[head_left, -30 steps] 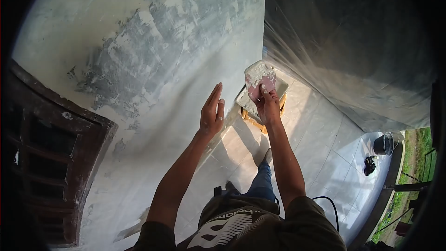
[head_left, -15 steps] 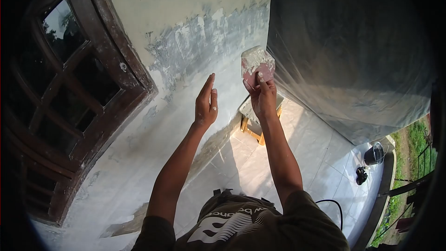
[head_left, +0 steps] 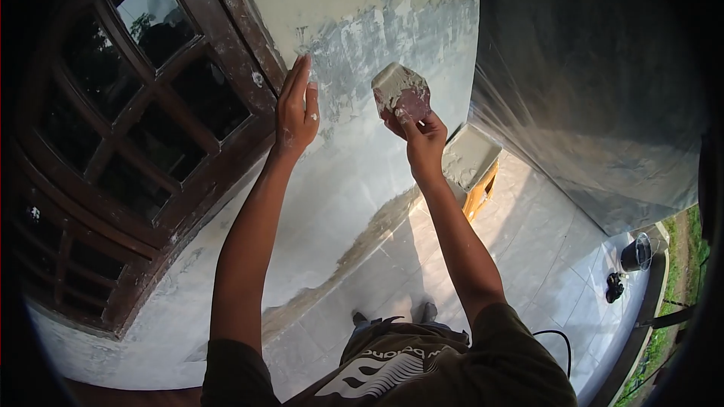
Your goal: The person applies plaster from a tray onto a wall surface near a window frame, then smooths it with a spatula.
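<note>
Far left, a brown wooden frame with glass panes (head_left: 151,84), its edge scuffed with pale marks. Just right of it in view, your left hand (head_left: 296,109) is raised, fingers straight and together, thumb slightly apart, nothing in its grip; whether it touches the wall can't be told. Behind, the wall (head_left: 339,169) is pale, with a rough grey patch (head_left: 362,45) higher up. Right of that, your spreader (head_left: 406,94), a flat pinkish plate thick with pale paste along its far part, is held up in front of the wall. Your right hand (head_left: 424,139) pinches its near edge, thumb across the face, fingers closed. Beyond your right forearm, a tray (head_left: 485,168) smeared with paste sits on a wooden stool (head_left: 480,194). Farther right, a dark hanging sheet (head_left: 581,105); then a bucket (head_left: 635,255) on the tiles.
</note>
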